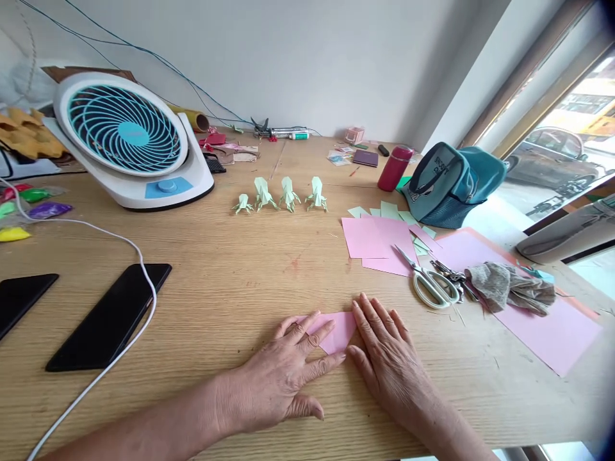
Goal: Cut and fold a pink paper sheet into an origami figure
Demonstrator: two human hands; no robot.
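A folded piece of pink paper (339, 331) lies on the wooden table between my hands. My left hand (288, 368) rests flat across its left part with the fingers spread, hiding that side. At the paper's right edge lies my right hand (387, 355), its fingers stretched out and fingertips pressing there. Behind them, several pale green folded paper figures (288, 194) stand in a row.
White-handled scissors (435, 287) lie beside pink sheets (372, 238) and keys (454, 280). A grey cloth (509, 287), a teal bag (454, 182) and a red bottle (395, 168) are on the right. To the left are a fan (129, 137), a black phone (113, 317) and a white cable (152, 301).
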